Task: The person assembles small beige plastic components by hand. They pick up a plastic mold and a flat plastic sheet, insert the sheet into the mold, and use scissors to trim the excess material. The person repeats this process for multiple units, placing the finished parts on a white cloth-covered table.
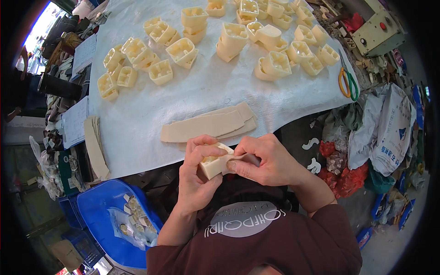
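Observation:
Close to my body, my left hand [198, 172] is wrapped round a cream plastic shoe heel-like block [211, 167], hollow on its upper side. My right hand [263, 160] pinches a thin beige strip [248, 159] against the right side of that block; part of the strip bends away under my fingers. Just beyond my hands, a stack of flat beige strips [206, 126] lies near the table's front edge. Farther back stand several cream hollow blocks [182, 51] like the held one, some stacked.
White sheeting [137, 151] covers the table. Scissors [347, 82] with orange and green handles lie at its right edge. More strips [95, 146] hang at the left edge. A blue tub [98, 220] stands lower left; sacks and bags [382, 133] crowd the right floor.

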A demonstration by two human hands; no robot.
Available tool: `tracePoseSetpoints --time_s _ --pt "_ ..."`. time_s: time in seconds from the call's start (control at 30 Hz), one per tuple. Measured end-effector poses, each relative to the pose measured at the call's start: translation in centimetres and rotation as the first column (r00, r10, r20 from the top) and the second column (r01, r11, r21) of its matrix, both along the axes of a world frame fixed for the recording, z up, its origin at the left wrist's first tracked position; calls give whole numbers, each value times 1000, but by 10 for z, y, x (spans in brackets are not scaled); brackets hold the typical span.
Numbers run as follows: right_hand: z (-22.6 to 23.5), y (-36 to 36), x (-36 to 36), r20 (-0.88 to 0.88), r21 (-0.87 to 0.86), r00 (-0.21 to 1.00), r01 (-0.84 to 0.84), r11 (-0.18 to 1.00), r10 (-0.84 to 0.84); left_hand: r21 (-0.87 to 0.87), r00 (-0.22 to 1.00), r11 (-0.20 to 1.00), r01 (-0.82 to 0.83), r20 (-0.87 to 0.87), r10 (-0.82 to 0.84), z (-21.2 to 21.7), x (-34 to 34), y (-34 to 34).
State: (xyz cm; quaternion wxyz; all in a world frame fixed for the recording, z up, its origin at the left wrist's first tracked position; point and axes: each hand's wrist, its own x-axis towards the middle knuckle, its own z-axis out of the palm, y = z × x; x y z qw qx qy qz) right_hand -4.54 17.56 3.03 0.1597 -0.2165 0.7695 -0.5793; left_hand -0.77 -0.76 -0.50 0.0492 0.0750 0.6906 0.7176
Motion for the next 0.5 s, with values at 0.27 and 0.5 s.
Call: tracePoseSetpoints --time_s 0.27,0.5 --pt "-9 4 -1 -387 -22 898 217 976 -208 83 996 992 -91 -12 93 6 1 7" --pt "-16 -4 57 -382 78 924 2 997 28 237 995 966 -102 5 104 12 -5 5"
